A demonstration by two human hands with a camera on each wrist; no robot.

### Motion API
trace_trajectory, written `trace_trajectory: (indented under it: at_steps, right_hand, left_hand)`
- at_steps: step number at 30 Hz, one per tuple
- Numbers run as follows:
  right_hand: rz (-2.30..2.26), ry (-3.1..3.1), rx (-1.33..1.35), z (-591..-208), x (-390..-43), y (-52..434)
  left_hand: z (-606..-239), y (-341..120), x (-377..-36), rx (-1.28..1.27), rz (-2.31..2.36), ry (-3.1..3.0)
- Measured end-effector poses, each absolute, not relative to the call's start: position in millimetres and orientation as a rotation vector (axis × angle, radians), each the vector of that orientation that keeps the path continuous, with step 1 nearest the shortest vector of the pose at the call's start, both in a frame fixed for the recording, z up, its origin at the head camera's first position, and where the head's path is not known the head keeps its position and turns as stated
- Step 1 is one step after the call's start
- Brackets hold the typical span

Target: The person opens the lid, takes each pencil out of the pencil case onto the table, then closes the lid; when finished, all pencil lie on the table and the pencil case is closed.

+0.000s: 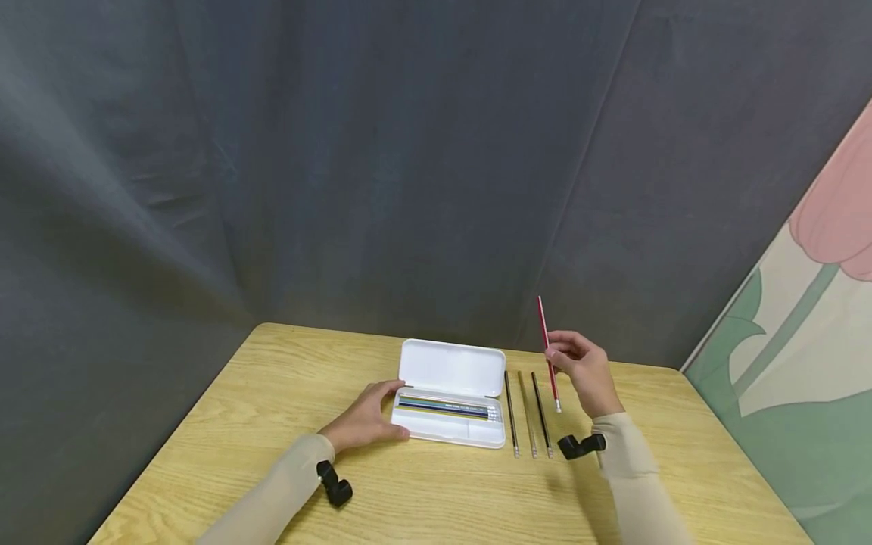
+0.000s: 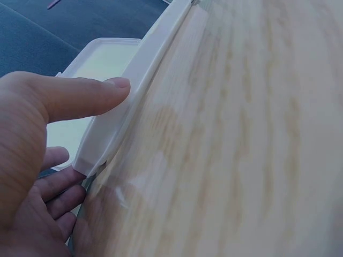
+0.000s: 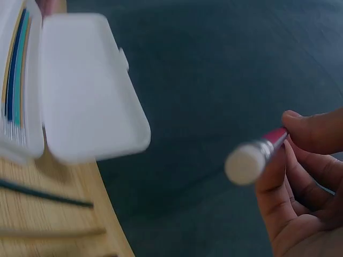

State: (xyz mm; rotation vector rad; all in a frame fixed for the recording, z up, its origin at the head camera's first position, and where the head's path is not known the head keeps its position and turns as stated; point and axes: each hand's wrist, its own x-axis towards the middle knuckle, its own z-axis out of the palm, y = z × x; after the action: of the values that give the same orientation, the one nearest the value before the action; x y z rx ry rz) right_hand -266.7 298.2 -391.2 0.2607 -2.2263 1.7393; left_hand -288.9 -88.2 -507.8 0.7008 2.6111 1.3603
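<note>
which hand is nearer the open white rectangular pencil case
Left: the left hand holds the case by its left end; the right hand is away, beyond the case's right end.

lit softly and evenly over the white pencil case (image 1: 450,372) and wooden tabletop (image 1: 436,488), dimmer on the dark grey curtain (image 1: 409,166) behind it. faintly shadowed right of the case; glossed with pale reflections beside it in the left wrist view. blurred, in the right wrist view, at the white eraser tip (image 3: 245,165) right of it.

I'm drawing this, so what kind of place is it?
Probably a screened-off indoor work spot: a wooden table with an open pencil case, dark cloth behind it, and a flowery panel on the right.
</note>
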Motion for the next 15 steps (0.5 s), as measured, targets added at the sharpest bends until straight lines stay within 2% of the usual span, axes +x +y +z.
trace_trajectory:
  at_steps: [7, 15]
  right_hand:
    - [1.763, -2.219, 0.152, -397.1, -260.4, 328.4]
    - [1.469, -2.491, -0.058, -422.9, -263.4, 348.0]
  left_hand:
    - [-509.9, -87.7, -291.8, 0.692, 1.377, 2.605]
    - [-511.6, -88.6, -292.3, 0.698, 1.359, 2.606]
